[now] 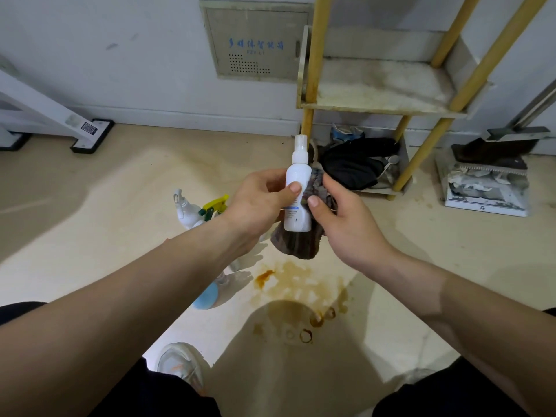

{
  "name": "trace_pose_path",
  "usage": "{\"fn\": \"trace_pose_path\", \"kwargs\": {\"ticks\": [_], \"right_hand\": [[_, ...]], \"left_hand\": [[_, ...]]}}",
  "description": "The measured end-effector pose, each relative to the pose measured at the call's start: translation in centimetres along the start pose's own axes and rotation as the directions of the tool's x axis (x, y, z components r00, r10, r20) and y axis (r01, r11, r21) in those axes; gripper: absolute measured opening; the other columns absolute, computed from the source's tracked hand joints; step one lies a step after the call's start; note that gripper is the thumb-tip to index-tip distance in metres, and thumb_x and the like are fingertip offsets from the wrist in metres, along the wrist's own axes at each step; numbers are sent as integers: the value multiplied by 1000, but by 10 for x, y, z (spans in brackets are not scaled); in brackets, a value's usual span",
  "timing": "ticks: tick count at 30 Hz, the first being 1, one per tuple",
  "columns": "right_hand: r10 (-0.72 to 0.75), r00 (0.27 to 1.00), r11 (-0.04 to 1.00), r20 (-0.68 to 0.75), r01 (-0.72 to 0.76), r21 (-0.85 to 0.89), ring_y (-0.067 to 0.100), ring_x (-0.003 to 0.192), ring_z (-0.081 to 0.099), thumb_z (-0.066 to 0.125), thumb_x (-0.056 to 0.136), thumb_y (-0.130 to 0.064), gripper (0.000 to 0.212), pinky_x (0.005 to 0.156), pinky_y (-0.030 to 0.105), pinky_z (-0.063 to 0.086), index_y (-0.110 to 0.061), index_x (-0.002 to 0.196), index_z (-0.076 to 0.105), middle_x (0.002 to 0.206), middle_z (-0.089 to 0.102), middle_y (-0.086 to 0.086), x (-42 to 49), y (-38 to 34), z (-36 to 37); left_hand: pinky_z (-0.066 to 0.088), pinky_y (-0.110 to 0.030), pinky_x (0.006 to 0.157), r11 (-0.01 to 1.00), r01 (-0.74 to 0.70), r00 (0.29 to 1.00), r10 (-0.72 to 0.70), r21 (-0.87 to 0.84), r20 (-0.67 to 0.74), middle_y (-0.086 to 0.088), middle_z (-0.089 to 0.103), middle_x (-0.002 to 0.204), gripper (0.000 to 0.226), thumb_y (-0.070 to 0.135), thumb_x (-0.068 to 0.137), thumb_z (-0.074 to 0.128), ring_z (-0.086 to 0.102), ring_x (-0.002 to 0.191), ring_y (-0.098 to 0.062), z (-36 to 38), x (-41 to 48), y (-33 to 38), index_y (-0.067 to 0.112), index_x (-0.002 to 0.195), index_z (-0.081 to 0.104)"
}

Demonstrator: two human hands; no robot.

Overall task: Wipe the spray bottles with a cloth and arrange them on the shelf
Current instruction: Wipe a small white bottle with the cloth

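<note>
Holding a white spray bottle [296, 179] upright, pinched in the left hand [258, 203]. Clutching a dark cloth [298, 243] in the right hand [346, 224], pressed to the bottle's side.

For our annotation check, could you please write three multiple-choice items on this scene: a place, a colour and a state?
1. Where is the cloth? A) on the shelf B) in the right hand, against the bottle C) on the floor
2. What colour is the held spray bottle? A) blue B) yellow C) white
3. How is that bottle held? A) upright B) upside down C) lying flat
Answers: B, the right thumb pins it to the bottle; C, its body is white; A, the left hand grips it nozzle up.
</note>
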State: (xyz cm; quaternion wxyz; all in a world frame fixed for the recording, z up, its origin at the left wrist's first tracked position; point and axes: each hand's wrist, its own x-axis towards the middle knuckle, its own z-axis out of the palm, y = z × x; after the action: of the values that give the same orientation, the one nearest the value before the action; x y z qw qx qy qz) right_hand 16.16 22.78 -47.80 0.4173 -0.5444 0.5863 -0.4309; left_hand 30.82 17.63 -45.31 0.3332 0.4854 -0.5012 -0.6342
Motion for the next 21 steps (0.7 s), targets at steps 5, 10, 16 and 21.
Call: {"fn": "trace_pose_path", "kwargs": {"ticks": [5, 10, 16, 21], "right_hand": [[-10, 998, 987, 60, 20, -160, 2, 108, 63, 52, 102, -21, 39, 97, 32, 52, -28, 141, 52, 118, 68, -14, -5, -3, 3], [11, 998, 991, 65, -2, -136, 1, 105, 64, 55, 101, -21, 29, 99, 39, 52, -31, 127, 62, 112, 71, -16, -3, -1, 0], [-16, 999, 997, -29, 13, -80, 4, 124, 57, 57, 101, -27, 44, 108, 39, 47, -22, 144, 52, 133, 64, -11, 6, -4, -8], [-44, 999, 995, 21, 46, -85, 0, 113, 63, 60, 99, -19, 36, 102, 33, 51, -21, 135, 61, 119, 71, -14, 4, -5, -7]], "left_hand": [[63, -34, 75, 996, 58, 993, -64, -67, -94, -17, 69, 113, 31, 11, 104, 53, 69, 95, -27, -4, 5, 2, -3, 131, 58], [61, -31, 68, 979, 111, 987, -128, -169, -97, -19, 67, 119, 38, 10, 99, 62, 73, 89, -25, -8, 4, 9, 1, 134, 54], [61, -29, 64, 982, 132, 983, -147, -137, -106, -17, 65, 120, 48, 13, 92, 72, 73, 87, -21, 0, 0, 5, 3, 133, 49], [61, -28, 66, 986, 104, 984, -122, -130, -133, -12, 71, 105, 36, 16, 99, 63, 73, 77, -19, -7, 3, 7, -2, 129, 58]]}}
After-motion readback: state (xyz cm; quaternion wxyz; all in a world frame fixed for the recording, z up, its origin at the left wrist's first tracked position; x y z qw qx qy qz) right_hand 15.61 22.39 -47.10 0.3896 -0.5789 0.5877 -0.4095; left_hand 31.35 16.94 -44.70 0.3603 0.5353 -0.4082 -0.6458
